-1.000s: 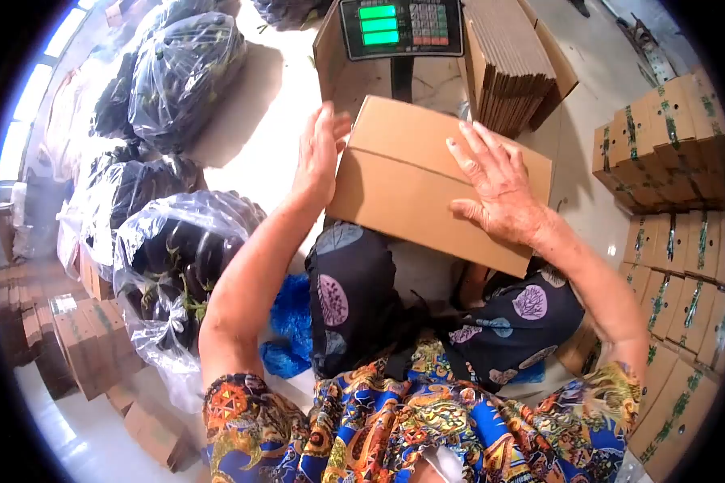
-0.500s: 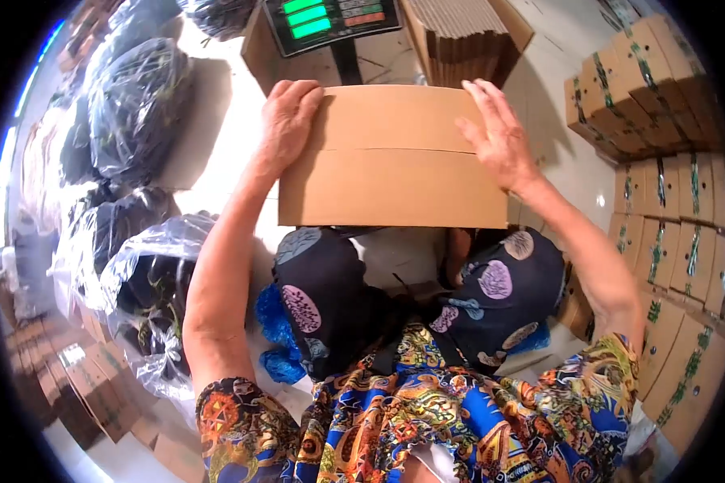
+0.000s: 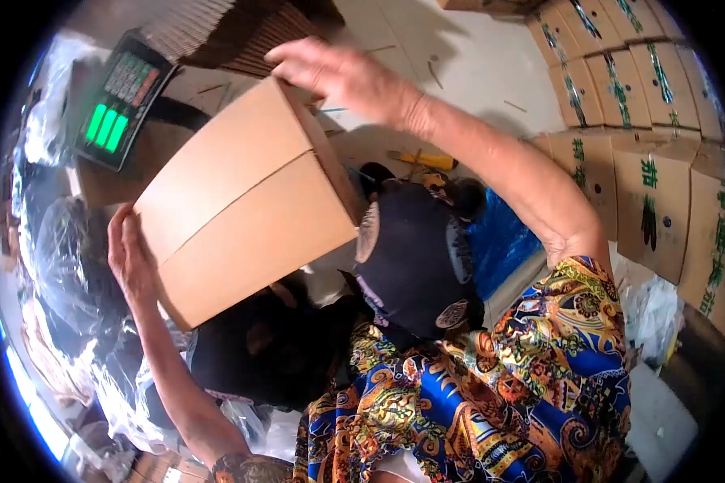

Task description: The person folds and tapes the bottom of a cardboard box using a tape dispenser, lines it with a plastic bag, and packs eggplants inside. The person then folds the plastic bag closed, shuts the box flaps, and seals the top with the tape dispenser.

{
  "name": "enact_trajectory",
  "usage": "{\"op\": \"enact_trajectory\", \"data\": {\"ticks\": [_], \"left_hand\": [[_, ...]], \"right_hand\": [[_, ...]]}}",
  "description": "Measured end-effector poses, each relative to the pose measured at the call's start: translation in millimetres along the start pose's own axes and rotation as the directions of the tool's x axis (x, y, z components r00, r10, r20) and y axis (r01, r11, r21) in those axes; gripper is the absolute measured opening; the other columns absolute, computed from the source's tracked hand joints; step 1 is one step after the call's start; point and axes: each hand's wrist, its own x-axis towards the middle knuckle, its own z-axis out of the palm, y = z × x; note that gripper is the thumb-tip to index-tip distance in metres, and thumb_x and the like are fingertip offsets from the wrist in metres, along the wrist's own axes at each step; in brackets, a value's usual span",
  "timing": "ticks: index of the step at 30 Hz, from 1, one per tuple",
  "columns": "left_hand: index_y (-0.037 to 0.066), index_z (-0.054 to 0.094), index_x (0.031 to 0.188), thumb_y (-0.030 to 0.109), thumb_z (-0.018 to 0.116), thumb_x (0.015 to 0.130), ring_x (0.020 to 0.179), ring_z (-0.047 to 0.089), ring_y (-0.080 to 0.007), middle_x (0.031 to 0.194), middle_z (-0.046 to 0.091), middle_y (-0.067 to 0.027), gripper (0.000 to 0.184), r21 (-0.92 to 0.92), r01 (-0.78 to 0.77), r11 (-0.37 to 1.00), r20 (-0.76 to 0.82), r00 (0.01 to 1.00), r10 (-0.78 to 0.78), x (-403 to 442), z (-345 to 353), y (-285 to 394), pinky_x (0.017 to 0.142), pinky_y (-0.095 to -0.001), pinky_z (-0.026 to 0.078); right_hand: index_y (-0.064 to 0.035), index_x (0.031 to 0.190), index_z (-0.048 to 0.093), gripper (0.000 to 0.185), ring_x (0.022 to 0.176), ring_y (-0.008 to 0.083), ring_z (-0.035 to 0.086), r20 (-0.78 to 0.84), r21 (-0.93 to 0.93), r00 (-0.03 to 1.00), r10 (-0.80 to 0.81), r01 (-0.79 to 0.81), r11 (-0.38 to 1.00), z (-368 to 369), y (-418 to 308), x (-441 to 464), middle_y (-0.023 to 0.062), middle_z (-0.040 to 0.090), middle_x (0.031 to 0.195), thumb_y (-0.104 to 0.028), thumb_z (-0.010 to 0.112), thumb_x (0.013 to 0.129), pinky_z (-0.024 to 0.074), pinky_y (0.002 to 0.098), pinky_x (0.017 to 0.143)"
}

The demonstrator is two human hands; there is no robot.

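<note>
A closed cardboard box [image 3: 238, 213] sits tilted over my lap, its two top flaps meeting along a seam. My left hand [image 3: 130, 256] grips its left side, fingers bent at the edge and thumb partly hidden. Over the far right corner of the box is my right hand [image 3: 350, 76], slightly blurred, with its fingers stretched out and nothing in them. Whether those fingertips touch the cardboard, I cannot tell. Beyond the box's right side, a yellow-handled tool [image 3: 427, 160] lies by my knee, partly covered.
A scale display [image 3: 122, 105] with lit green digits stands at the far left. Flat cardboard sheets [image 3: 242, 36] are stacked behind the box. Taped cartons [image 3: 652, 197] are piled on the right. Plastic bags [image 3: 64, 249] with dark contents crowd the left. Blue plastic [image 3: 499, 241] lies beside my right leg.
My view has turned right, so the scale and box appear rotated and further left. My right hand has come off the box's right side and moved over its far corner. My left hand stays on it.
</note>
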Motion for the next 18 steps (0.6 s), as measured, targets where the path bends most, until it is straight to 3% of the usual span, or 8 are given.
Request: {"op": "enact_trajectory", "data": {"ticks": [1, 2, 4, 6, 8, 10, 14, 18], "left_hand": [[0.0, 0.061, 0.12, 0.027, 0.05, 0.102, 0.102, 0.055, -0.0114, 0.109, 0.063, -0.0051, 0.034, -0.059, 0.062, 0.996, -0.014, 0.998, -0.063, -10, -9, -3, 0.091, -0.0245, 0.042], [0.0, 0.061, 0.12, 0.026, 0.049, 0.103, 0.103, 0.055, -0.0114, 0.109, 0.063, -0.0047, 0.034, -0.068, 0.049, 0.997, -0.007, 0.999, -0.049, -12, -12, -5, 0.091, -0.0238, 0.042], [-0.001, 0.06, 0.121, 0.024, 0.048, 0.103, 0.103, 0.056, -0.0114, 0.111, 0.062, -0.0037, 0.033, -0.04, 0.013, 0.999, -0.014, 1.0, -0.013, -9, -16, -13, 0.09, -0.0224, 0.042], [-0.001, 0.058, 0.123, 0.025, 0.047, 0.104, 0.105, 0.056, -0.0124, 0.113, 0.062, -0.0055, 0.034, -0.088, 0.06, 0.994, -0.012, 0.998, -0.061, -6, -22, -14, 0.091, -0.0229, 0.043], [-0.001, 0.057, 0.124, 0.026, 0.047, 0.104, 0.107, 0.056, -0.0126, 0.114, 0.061, -0.0064, 0.035, -0.052, 0.056, 0.997, -0.011, 0.998, -0.057, -3, -26, -8, 0.092, -0.0227, 0.043], [-0.001, 0.056, 0.126, 0.027, 0.047, 0.105, 0.108, 0.056, -0.0126, 0.114, 0.061, -0.0069, 0.036, -0.023, 0.078, 0.997, -0.013, 0.997, -0.078, -3, -26, -1, 0.091, -0.0225, 0.044], [0.0, 0.058, 0.125, 0.026, 0.048, 0.104, 0.105, 0.056, -0.012, 0.113, 0.061, -0.0058, 0.035, -0.04, 0.123, 0.992, -0.035, 0.992, -0.124, 2, -30, -5, 0.09, -0.0228, 0.044], [0.001, 0.059, 0.123, 0.028, 0.049, 0.104, 0.101, 0.056, -0.0102, 0.11, 0.062, -0.0041, 0.035, -0.037, 0.067, 0.997, -0.029, 0.997, -0.068, 8, -28, -10, 0.087, -0.0213, 0.043]], "right_hand": [[-0.0144, 0.138, 0.05, 0.042, 0.114, 0.0213, 0.062, -0.001, 0.093, 0.961, 0.278, -0.276, 0.957, -20, -20, -14, 0.0108, 0.06, 0.13, -0.037, 0.045, 0.103, 0.0525, 0.0333, 0.097], [-0.0145, 0.136, 0.052, 0.04, 0.114, 0.0223, 0.062, -0.047, -0.018, 0.932, 0.359, -0.36, 0.933, -32, 13, -31, 0.0106, 0.059, 0.133, -0.035, 0.048, 0.102, 0.0519, 0.034, 0.097], [-0.009, 0.129, 0.056, 0.044, 0.106, 0.0256, 0.066, -0.06, -0.357, 0.9, 0.431, -0.422, 0.833, -61, 66, -75, 0.0142, 0.068, 0.115, -0.037, 0.057, 0.095, 0.0522, 0.0365, 0.089], [-0.0029, 0.099, 0.068, 0.036, 0.084, 0.0289, 0.068, -0.018, -0.374, 0.765, 0.644, -0.603, 0.705, -60, 113, -132, 0.0161, 0.07, 0.09, -0.037, 0.064, 0.089, 0.052, 0.0396, 0.075], [-0.0028, 0.092, 0.068, 0.035, 0.081, 0.0308, 0.067, -0.104, -0.505, 0.669, 0.736, -0.673, 0.541, -42, 120, -193, 0.0158, 0.069, 0.084, -0.037, 0.068, 0.084, 0.0518, 0.0408, 0.073], [-0.0046, 0.096, 0.067, 0.052, 0.092, 0.0352, 0.065, -0.045, -0.514, 0.474, 0.879, -0.766, 0.387, -26, 111, -246, 0.0194, 0.067, 0.094, -0.049, 0.078, 0.071, 0.0514, 0.0445, 0.077], [-0.0012, 0.123, 0.052, 0.073, 0.106, 0.0418, 0.058, -0.206, -0.57, 0.409, 0.889, -0.789, 0.231, 56, 122, -333, 0.0225, 0.06, 0.113, -0.047, 0.08, 0.073, 0.0487, 0.0493, 0.086], [0.0016, 0.125, 0.048, 0.057, 0.105, 0.0449, 0.056, -0.536, -0.282, 0.463, 0.706, -0.886, 0.368, 102, 155, -351, 0.0235, 0.059, 0.112, -0.024, 0.074, 0.081, 0.048, 0.0499, 0.086]]}}
